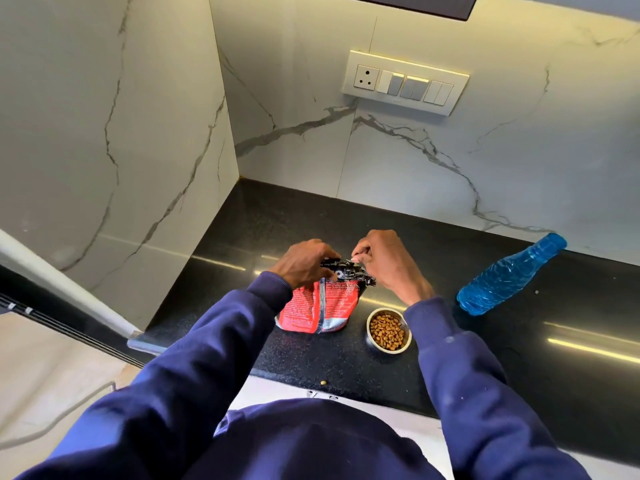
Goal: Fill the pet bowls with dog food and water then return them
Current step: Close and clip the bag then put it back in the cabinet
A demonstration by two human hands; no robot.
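Left grip (pixel 304 268): fingers curled over the crumpled top edge of the dog food bag (pixel 318 306), grasping it. Right grip (pixel 384 261): fingertips pinching the same edge from the opposite side. Both grips meet at the bag mouth, centre of the frame. The bag stands on the table (pixel 346 216) directly beneath them.

Step in hand, as judged: folding the bag mouth closed once the food is poured. Just to the lower right of the bag, and apart from it, the steel bowl (pixel 389 350) sits full of kibble (pixel 387 330). It lies below the right wrist and neither grip touches it.

Next move, as judged: release the bag, then proceed to the water. The blue water bottle (pixel 509 275) is at the right of the frame, well apart from both grips. Whether it stands or lies cannot be told. It calls for a reach and uncapping. No second bowl is in view. One stray pellet (pixel 323 382) lies near the table's front edge, lower centre.
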